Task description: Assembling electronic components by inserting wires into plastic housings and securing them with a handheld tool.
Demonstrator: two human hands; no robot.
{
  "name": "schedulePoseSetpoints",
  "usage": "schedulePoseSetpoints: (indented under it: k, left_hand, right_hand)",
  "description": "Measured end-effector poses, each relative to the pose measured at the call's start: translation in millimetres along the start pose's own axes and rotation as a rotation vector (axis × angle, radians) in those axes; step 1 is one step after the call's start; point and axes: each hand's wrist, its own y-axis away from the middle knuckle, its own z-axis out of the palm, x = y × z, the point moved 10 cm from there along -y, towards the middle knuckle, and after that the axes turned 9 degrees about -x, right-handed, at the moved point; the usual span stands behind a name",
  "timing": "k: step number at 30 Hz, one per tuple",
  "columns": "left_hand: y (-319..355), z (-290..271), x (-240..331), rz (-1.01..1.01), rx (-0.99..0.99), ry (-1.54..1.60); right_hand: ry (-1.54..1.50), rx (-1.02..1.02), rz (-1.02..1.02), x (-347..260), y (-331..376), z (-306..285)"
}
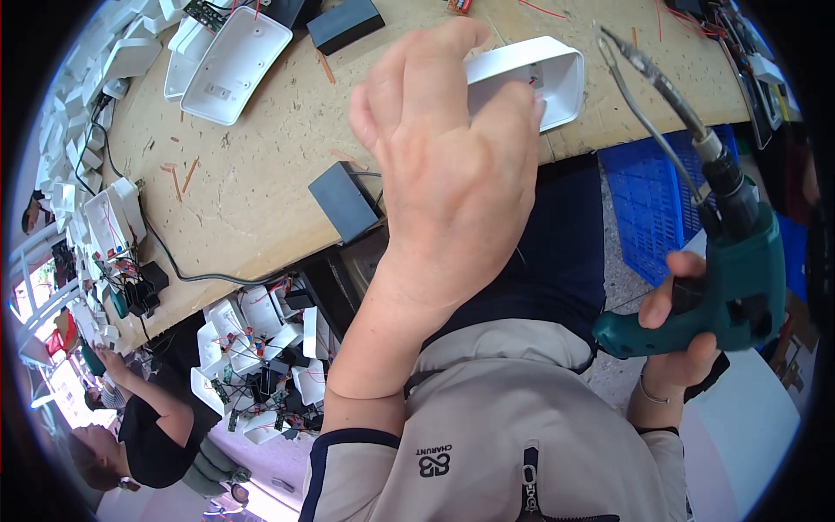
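Observation:
My left hand (444,165) is raised over the workbench edge and grips a white plastic housing (544,74), fingers wrapped over its near side. My right hand (683,326) holds a green electric screwdriver (726,278) by its pistol grip, off the bench at the right. Its long bit (648,74) points up toward the housing's right end without touching it. A thin wire loop hangs beside the bit.
Two more white housings (228,61) lie at the bench's far left, a black box (345,202) near the front edge. A blue crate (652,209) sits below the bench. A bin of housings with wired boards (261,348) is lower left, beside another person (143,426).

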Motion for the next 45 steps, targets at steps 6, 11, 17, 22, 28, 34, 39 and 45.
schedulePoseSetpoints:
  k: [6,11,17,22,28,34,39,45]
  left_hand:
    - [7.5,-12.6,13.6,0.105,0.058,0.059]
    - [13.4,-15.6,20.3,0.138,0.098,0.005]
    - [13.1,-10.3,21.8,0.198,0.102,0.0]
    - [14.3,-9.3,24.4,0.288,0.087,0.086]
    - [16.5,-20.2,7.2,0.141,0.208,0.2]
    - [11.5,-12.2,4.9,-0.016,0.136,-0.031]
    - [6.1,-11.9,7.8,-0.02,0.243,-0.155]
    - [1.9,7.1,1.9,-0.02,0.14,-0.132]
  right_hand:
    - [-0.557,-0.154,0.069,25.4,-40.3,39.5]
    - [-0.508,-0.208,0.097,30.3,-63.0,56.4]
    - [-0.545,-0.158,0.132,39.4,-62.3,50.8]
    - [-0.479,-0.152,0.169,42.4,-61.9,44.3]
    - [-0.464,-0.1,0.067,31.3,-62.4,40.6]
    - [-0.034,-0.07,-0.034,-1.3,-19.3,-6.2]
    - [0.251,0.03,0.114,-12.7,12.1,-22.5]
    - [0.415,0.153,0.218,-2.8,18.5,-20.3]
